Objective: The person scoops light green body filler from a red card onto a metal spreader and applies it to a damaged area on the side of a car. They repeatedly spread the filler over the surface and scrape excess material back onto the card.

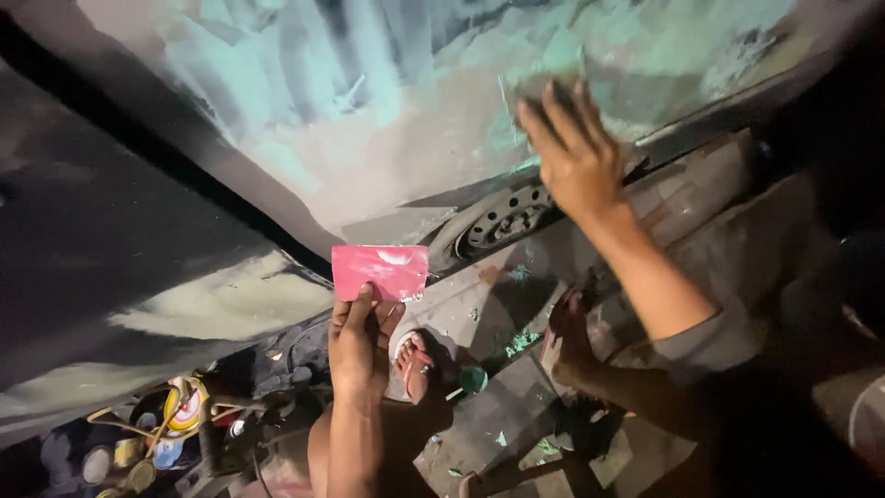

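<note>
Fingers of the left hand [358, 346] pinched on the lower edge of a red spreader card [381, 271], card held flat and upright just below the car body panel [369, 120], with a pale smear near its top edge. Right hand [572, 152] higher, fingers spread and pressed flat against the panel, covering something dark, possibly a sanding pad; cannot tell. Panel coated in patchy green and grey filler. Wheel [507, 219] shows beneath the panel's lower edge. Sandalled foot [415, 364] on the concrete under the panel. Tins and jars [152, 438] cluster far below-left of the panel.
</note>
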